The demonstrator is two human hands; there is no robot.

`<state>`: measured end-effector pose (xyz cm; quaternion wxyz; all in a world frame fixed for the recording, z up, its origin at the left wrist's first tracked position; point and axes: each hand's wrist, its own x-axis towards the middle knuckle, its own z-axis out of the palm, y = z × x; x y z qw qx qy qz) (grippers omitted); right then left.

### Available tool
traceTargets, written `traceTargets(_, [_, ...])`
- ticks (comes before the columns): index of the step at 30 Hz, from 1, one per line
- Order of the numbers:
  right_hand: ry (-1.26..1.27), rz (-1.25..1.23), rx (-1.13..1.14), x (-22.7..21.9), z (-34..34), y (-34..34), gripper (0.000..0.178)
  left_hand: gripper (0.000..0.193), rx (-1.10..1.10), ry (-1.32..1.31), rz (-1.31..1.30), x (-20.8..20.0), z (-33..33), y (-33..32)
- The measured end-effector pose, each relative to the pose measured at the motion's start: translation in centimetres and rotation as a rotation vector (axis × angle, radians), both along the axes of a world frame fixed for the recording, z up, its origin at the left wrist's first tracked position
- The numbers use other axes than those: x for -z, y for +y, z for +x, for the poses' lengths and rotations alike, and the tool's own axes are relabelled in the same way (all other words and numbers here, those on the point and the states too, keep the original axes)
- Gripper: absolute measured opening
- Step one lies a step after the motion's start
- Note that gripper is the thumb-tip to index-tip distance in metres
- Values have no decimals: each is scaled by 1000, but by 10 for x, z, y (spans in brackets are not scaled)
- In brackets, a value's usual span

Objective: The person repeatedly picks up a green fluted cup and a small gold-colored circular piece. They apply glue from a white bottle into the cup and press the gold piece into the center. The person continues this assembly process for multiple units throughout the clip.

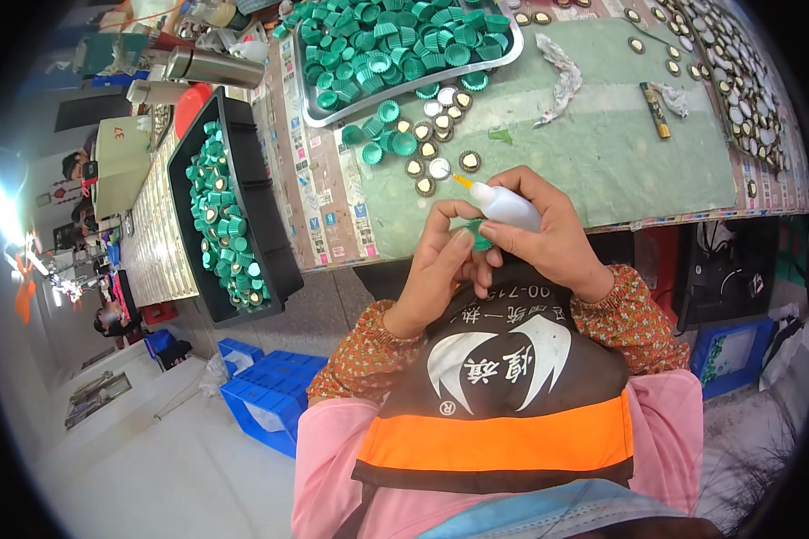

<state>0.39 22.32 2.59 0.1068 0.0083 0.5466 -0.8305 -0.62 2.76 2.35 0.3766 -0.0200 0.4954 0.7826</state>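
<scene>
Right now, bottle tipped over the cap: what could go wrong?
1. The right hand tilts the white squeeze bottle nozzle-down over the green cap; glue could land on the left hand.
2. The cap is held off the table edge over the lap; a slipped grip may drop it.

Bright, even light on the table [602, 153]; strong glare at the left edge. Fisheye view bends straight edges, dark corners, slight blur near the rim.
</scene>
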Motion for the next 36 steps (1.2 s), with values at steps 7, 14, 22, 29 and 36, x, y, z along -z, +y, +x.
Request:
traceTargets(7, [44, 263, -112, -7, 0, 7, 30, 33, 124, -252, 172, 4, -8, -16])
traceTargets(14, [286, 483, 59, -8, 2, 17, 35, 55, -5, -239, 248, 5, -16, -24])
traceTargets(22, [407, 585, 128, -12, 25, 26, 35, 61, -127, -211, 220, 7, -12, -30])
traceTargets(29, [624, 702, 122, -4, 28, 11, 30, 59, -109, -177, 193, 8, -7, -28])
traceTargets(36, [627, 741, 107, -4, 27, 7, 24, 57, -96, -176, 139, 11, -3, -29])
